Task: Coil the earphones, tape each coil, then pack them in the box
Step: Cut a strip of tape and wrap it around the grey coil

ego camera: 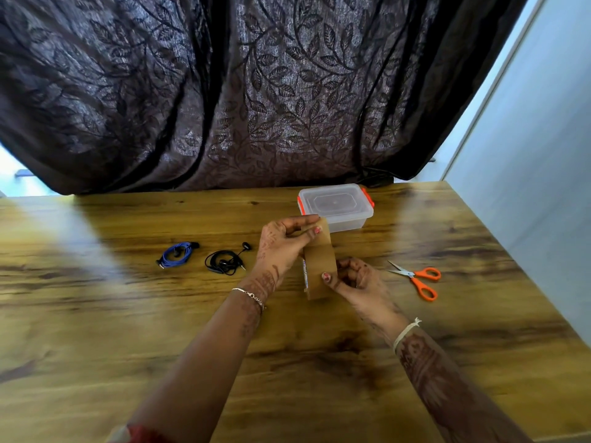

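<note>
Near half of the worktop (287,362): open wood, crossed only by the two forearms. Left of centre, blue earphones (176,253) and black earphones (224,261) lie just apart, with bare surface to their left. Centre: left hand (281,247) and right hand (355,279) with brown tape (319,266) stretched between them, blocking the near approach to the lidded box (335,206). Scissors (419,278) occupy the right; a curtain (224,91) closes the far edge.
</note>
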